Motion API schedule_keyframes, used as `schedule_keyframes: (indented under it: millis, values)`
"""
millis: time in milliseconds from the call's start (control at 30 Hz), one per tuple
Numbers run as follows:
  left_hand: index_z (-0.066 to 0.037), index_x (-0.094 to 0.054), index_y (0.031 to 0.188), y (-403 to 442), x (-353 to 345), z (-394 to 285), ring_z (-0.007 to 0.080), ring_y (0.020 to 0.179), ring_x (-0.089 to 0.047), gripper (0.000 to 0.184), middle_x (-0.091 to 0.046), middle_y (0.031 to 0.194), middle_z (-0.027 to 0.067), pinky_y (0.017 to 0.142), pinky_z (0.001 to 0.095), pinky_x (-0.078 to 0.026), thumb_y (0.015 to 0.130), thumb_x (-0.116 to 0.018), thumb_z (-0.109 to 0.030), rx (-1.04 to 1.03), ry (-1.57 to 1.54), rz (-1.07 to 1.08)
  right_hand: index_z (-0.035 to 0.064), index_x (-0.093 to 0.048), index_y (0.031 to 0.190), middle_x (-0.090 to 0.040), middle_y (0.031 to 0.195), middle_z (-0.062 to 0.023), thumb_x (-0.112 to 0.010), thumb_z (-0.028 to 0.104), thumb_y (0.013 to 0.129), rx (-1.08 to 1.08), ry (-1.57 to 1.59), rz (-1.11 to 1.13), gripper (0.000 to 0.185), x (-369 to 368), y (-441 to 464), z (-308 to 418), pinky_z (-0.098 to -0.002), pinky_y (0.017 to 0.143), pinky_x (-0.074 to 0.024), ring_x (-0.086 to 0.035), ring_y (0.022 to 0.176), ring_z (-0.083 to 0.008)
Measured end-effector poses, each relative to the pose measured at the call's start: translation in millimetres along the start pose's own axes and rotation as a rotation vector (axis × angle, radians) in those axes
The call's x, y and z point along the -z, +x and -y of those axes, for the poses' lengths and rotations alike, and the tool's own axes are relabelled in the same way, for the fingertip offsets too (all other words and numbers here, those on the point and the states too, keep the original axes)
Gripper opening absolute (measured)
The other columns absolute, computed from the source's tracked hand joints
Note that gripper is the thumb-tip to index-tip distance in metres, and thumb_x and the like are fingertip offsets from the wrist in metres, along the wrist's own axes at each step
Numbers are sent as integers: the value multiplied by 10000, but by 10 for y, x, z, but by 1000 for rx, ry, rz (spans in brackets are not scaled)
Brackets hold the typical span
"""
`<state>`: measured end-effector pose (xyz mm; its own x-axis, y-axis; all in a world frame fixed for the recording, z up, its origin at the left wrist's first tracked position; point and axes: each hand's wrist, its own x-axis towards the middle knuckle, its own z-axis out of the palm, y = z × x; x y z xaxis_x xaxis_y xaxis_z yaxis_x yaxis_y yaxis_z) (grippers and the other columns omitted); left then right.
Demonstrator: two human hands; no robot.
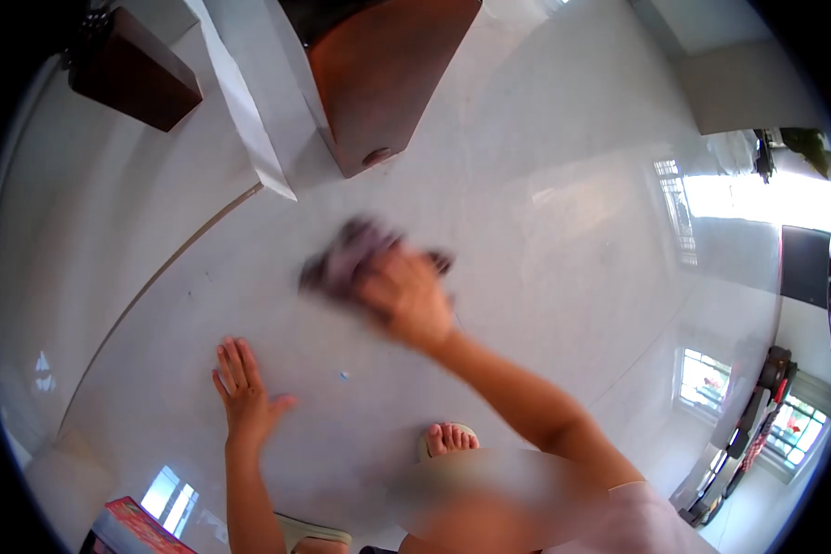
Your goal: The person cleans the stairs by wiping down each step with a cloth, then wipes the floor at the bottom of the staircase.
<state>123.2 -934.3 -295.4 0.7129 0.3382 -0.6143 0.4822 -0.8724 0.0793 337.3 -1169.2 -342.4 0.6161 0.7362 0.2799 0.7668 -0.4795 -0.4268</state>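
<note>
A dark, purplish cloth (346,263) lies bunched on the glossy pale floor, a little left of the middle of the view. My right hand (406,294) is on it with the fingers closed round its right part; hand and cloth are both blurred. Lower left, my left hand (246,392) rests on the floor with its fingers spread and nothing in it. Between my hands and my feet, a small bluish speck (344,375) shows on the floor.
A brown wooden furniture piece (379,83) stands at the top, beside a white panel edge (249,115). Another dark wooden block (137,74) is at the upper left. My sandalled foot (451,439) is below. A red printed box (134,526) sits at the lower left.
</note>
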Motion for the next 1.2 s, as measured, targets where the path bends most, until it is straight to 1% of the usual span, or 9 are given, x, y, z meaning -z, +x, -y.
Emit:
schedule_keyframes:
  millis: [67,300,400,533,633,733,900,1067,1200]
  values:
    - [-40,19,1545,-45,30,-33,384,1492,29,1226,42,1617,193,1170,568,-84,712,-829,-345,-16,-86,-34,227,-661,1033,-574,1207,-39,-753,177,623,212,193,196,423,-2,-155,441,-459,1023,-433,-518,1206,-291]
    - [-56,-89,1545,-92,150,-139,392,1484,-60,1045,-51,1611,197,1171,526,-149,768,-784,-141,-37,-161,-104,106,-697,1006,-610,1116,-95,-692,230,631,-83,-172,-120,395,482,820,-1018,-457,867,-450,-566,1013,-328]
    - [-40,-239,1510,130,-1,-267,398,1455,-188,871,-181,1578,207,1143,510,-254,789,-726,-97,-100,-274,-363,69,-698,947,-606,1029,-100,-706,266,617,-202,-101,-107,384,277,960,-819,-436,868,-450,-546,1002,-324]
    - [-49,-315,1484,811,612,-1349,394,1387,-344,716,-350,1504,209,1122,449,-316,821,-579,2,-567,-423,-638,52,-670,1049,-606,1129,-111,-718,269,641,93,155,63,465,193,730,-316,-466,990,-412,-531,1138,-326]
    - [-12,-277,1493,1206,400,-1710,380,1417,-299,681,-314,1521,213,1149,451,-285,848,-489,43,-616,-423,-566,103,-641,1150,-595,1203,-96,-750,282,648,150,-20,107,544,226,534,-464,-495,1064,-344,-485,1246,-314]
    - [-18,-293,1486,1440,495,-2169,346,1392,-348,658,-359,1495,208,1121,425,-331,856,-478,31,-750,-576,-538,113,-611,1227,-579,1287,-66,-747,143,667,-32,-128,12,577,445,441,-822,-490,1051,-362,-482,1268,-307]
    - [-55,-364,1440,1759,920,-2428,347,1220,-520,612,-541,1326,188,1012,430,-426,850,-519,-7,-480,-459,-491,39,-669,920,-687,960,-90,-703,115,684,-117,75,-138,250,417,1058,-983,-393,822,-503,-625,920,-302]
    - [-59,-407,1387,1365,791,-1708,361,1175,-554,555,-571,1280,186,936,421,-489,848,-527,-6,-247,-474,-567,37,-659,826,-650,827,-116,-682,98,597,16,286,21,238,22,1127,-381,-397,810,-516,-626,882,-318]
    - [-31,-395,1391,1224,591,-1528,331,1221,-533,547,-555,1290,186,963,416,-487,858,-516,-39,-370,-461,-581,38,-681,886,-672,949,-136,-660,98,597,118,362,40,297,105,1062,-414,-423,902,-491,-621,964,-335]
